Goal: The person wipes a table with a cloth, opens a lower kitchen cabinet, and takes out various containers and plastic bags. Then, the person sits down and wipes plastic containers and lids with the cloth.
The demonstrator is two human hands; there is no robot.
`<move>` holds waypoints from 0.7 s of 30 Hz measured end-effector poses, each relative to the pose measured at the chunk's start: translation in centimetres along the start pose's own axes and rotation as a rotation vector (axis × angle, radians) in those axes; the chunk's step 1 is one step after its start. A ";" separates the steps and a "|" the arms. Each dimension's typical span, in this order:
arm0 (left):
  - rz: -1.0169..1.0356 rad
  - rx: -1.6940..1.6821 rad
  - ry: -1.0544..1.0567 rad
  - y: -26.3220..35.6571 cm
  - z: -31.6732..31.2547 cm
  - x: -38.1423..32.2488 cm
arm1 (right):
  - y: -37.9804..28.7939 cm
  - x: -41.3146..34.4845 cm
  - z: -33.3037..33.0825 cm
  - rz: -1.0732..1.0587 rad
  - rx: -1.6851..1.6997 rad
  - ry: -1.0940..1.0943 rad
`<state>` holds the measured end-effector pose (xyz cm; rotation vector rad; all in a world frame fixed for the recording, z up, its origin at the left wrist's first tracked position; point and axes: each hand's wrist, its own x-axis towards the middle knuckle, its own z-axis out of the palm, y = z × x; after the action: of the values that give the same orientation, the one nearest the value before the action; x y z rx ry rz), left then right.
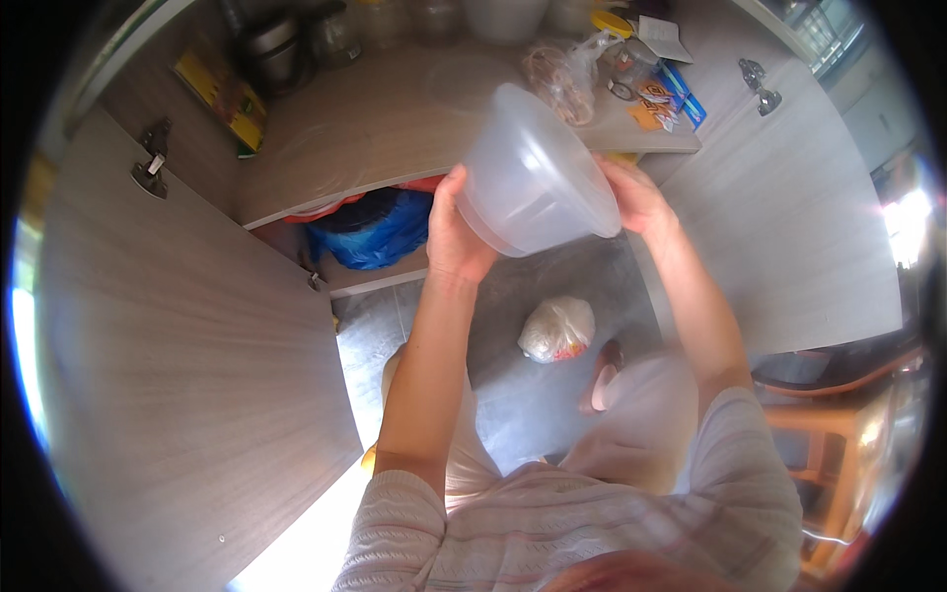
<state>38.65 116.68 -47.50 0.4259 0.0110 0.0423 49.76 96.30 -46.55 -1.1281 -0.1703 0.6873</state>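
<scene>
A translucent plastic tub (529, 174) is held tilted on its side in front of an open cabinet. My left hand (457, 229) grips its left end, thumb up along the side. At the wider rim on the right, my right hand (635, 194) has hold of it; its far fingers are hidden. Just beyond the tub is the cabinet shelf (355, 140). A knotted clear plastic bag (566, 78) with contents I cannot make out lies on that shelf, near the tub's far side.
Two cabinet doors stand open, left (200, 340) and right (784, 222). Glass jars (334, 37), a yellow box (222, 100) and small packets (658, 103) occupy the shelf. Below it sits a blue plastic bag (377, 229). On the floor lies a white bag (558, 329); an orange stool (828, 429) is at right.
</scene>
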 end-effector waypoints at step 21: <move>0.305 0.533 0.543 4.5 -2.2 1.8 | -11.3 25.7 3.5 -0.224 -0.314 0.585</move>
<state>40.20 121.73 -47.63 0.9355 0.5013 0.4627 73.08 111.21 -40.53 -1.5387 0.0986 0.1132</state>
